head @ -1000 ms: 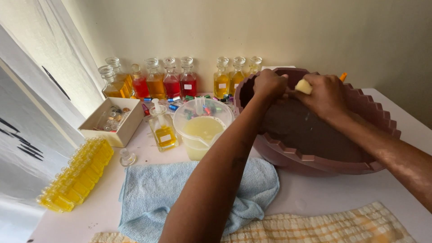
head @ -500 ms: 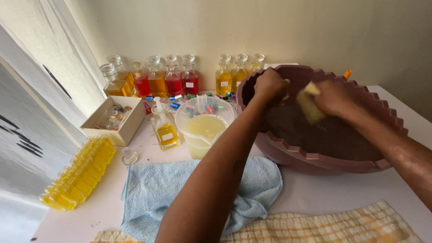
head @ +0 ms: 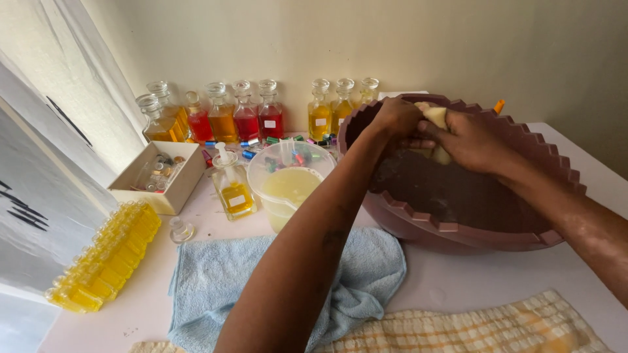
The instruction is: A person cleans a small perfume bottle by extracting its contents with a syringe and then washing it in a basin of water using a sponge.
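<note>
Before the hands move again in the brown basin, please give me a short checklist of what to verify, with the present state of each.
1. Right hand grips the yellow sponge: ok.
2. Left hand steadies the brown basin at its far rim: ok.
3. Basin sits fully on the white table: ok.
4. Clear jug of pale liquid stands apart from the basin: cannot tell, they look very close.
5. Blue towel is under the left forearm: ok.
6. What the left hand holds: cannot tell.

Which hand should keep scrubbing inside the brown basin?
Right, probably. The right hand grips the yellow sponge inside the brown basin; the left hand is closed at the far rim, seemingly steadying it.
</note>
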